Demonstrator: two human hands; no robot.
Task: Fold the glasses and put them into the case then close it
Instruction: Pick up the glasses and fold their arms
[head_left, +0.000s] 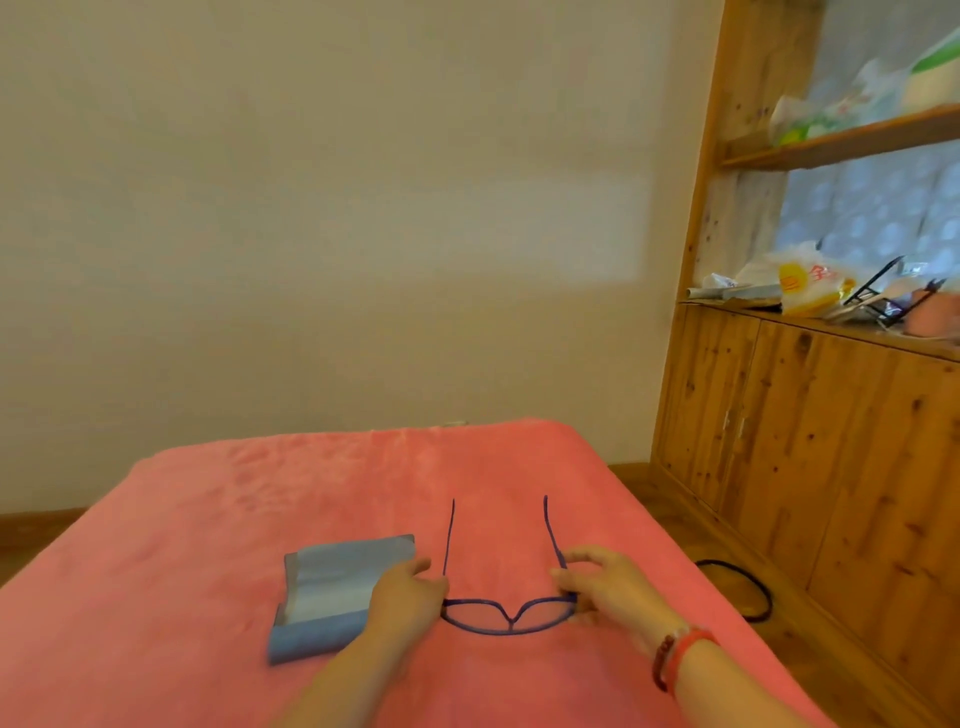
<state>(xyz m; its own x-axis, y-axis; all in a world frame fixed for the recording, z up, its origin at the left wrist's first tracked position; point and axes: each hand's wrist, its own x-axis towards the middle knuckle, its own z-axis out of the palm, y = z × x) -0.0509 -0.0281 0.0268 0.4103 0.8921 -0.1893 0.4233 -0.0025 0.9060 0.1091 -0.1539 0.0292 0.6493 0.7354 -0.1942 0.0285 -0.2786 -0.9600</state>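
Observation:
Blue-framed glasses (506, 618) lie unfolded on the pink blanket (208, 519), lenses toward me and both temple arms pointing away. My left hand (408, 592) rests at the frame's left hinge, fingers curled onto it. At the right hinge, my right hand (605, 584) pinches the frame and the base of the right temple arm. A blue glasses case (337, 587) lies open just left of the glasses, its pale lining showing; my left hand covers its right edge.
The blanket covers a bed or table whose right edge drops to a wooden floor. A black loop of cord (748, 590) lies on that floor. A wooden cabinet (810, 441) with cluttered shelves stands at the right. A bare wall is behind.

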